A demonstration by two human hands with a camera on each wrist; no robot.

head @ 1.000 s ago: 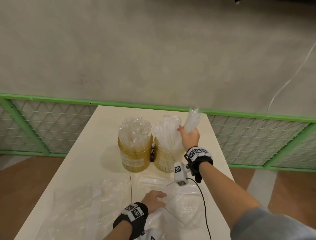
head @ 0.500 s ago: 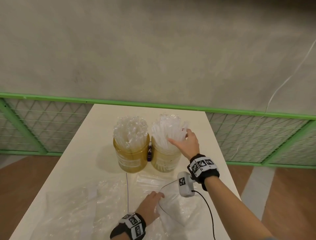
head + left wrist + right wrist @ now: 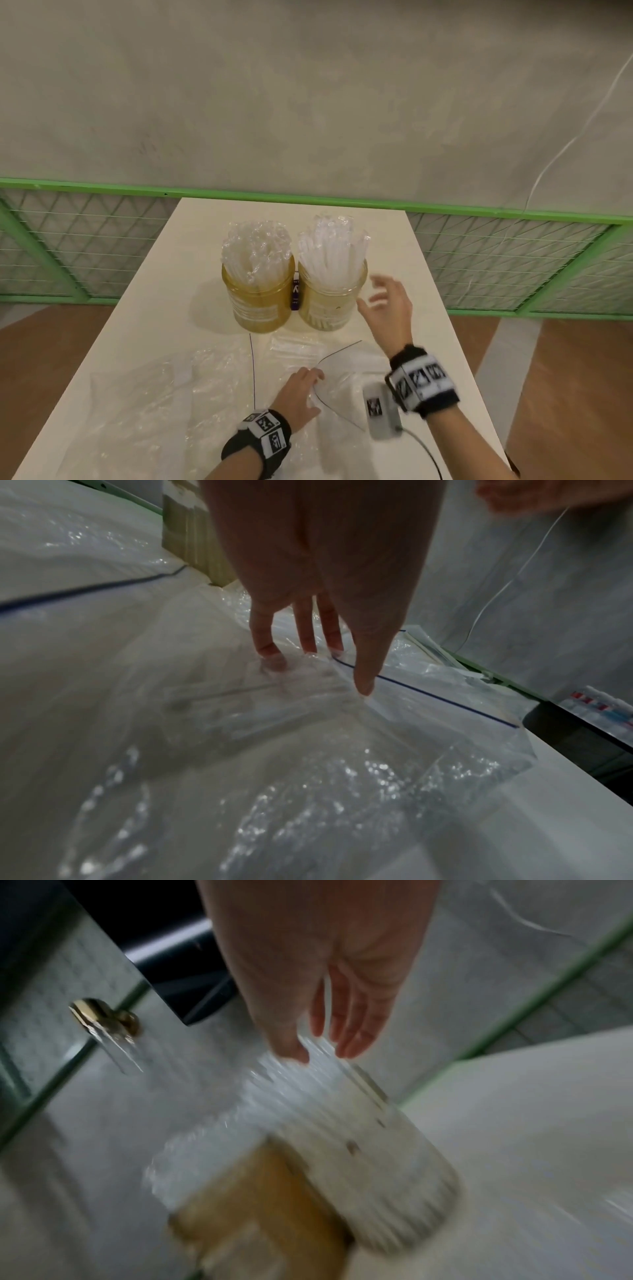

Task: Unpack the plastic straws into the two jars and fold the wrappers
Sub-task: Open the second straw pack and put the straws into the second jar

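Looking down from the head camera, two amber jars stand side by side at the middle of the white table (image 3: pixel 191 260): the left jar (image 3: pixel 257 301) and the right jar (image 3: pixel 331 301), each packed with upright clear plastic straws (image 3: pixel 330 255). A small dark purple object (image 3: pixel 295 291) sits in the gap between them. The right hand (image 3: pixel 387 303) hangs in the air just beside the right jar, fingers spread and loose, holding nothing. The left hand (image 3: pixel 301 394) rests flat on a clear wrapper (image 3: pixel 342 387) with a thin dark seal line; more crinkled film (image 3: pixel 144 404) lies to the left.

From the left wrist, the fingers (image 3: pixel 263 639) are straight and slightly apart, their tips pressing the glossy wrapper (image 3: pixel 308 750) down. A few straws seem to remain inside it, though that is hard to tell. The film looks feather-light, limp and slippery, so it probably wants pinning with one hand while the other takes an edge or corner near the seal line to fold.

From the right wrist, blurred, the fingers (image 3: pixel 352 1031) are open and relaxed above the straw tips (image 3: pixel 291 1085) in the right jar (image 3: pixel 387 1177). The straws look light, smooth and springy, best gathered as a bundle around the middle.
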